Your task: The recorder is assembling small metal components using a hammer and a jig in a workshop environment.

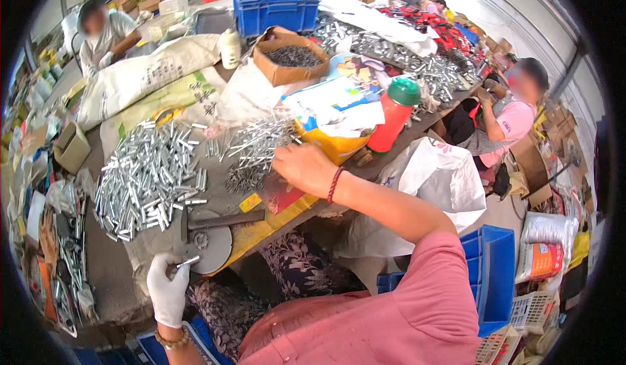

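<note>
The white-gloved left hand pinches a tube between thumb and fingers, just above the edge of a round plate; the tube is short, slim, straight and shiny silver. The bare right hand curls its fingers down at the pile of rods; I cannot tell whether it grips one. A hammer lies by the plate, and a heap of similar tubes beyond it. Farther back, an open cardboard box holds small dark parts, near a green-capped red bottle and stacked blue crates.
</note>
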The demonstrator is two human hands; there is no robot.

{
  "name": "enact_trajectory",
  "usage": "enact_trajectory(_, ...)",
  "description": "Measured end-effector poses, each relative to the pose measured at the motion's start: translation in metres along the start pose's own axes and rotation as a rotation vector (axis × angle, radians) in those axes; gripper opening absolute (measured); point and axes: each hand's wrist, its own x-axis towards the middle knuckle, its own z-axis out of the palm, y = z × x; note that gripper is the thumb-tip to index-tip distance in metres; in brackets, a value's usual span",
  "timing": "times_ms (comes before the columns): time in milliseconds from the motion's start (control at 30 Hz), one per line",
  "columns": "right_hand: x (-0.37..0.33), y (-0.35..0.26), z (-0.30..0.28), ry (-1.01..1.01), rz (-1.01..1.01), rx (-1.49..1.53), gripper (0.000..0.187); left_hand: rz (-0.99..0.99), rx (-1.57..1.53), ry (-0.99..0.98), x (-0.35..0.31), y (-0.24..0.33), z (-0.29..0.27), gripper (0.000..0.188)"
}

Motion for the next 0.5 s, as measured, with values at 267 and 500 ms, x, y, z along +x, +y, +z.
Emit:
enact_trajectory(267,0.031,-0.091,-0.03,0.215,0.443,1.06,0.021,0.138,0.168,0.072,-0.01,0.016,0.008,0.013)
enact_trajectory(500,0.021,-0.151,-0.011,0.129,0.395,1.179,0.02,0.166,0.238,0.026,0.006,0.021,0.02,0.011)
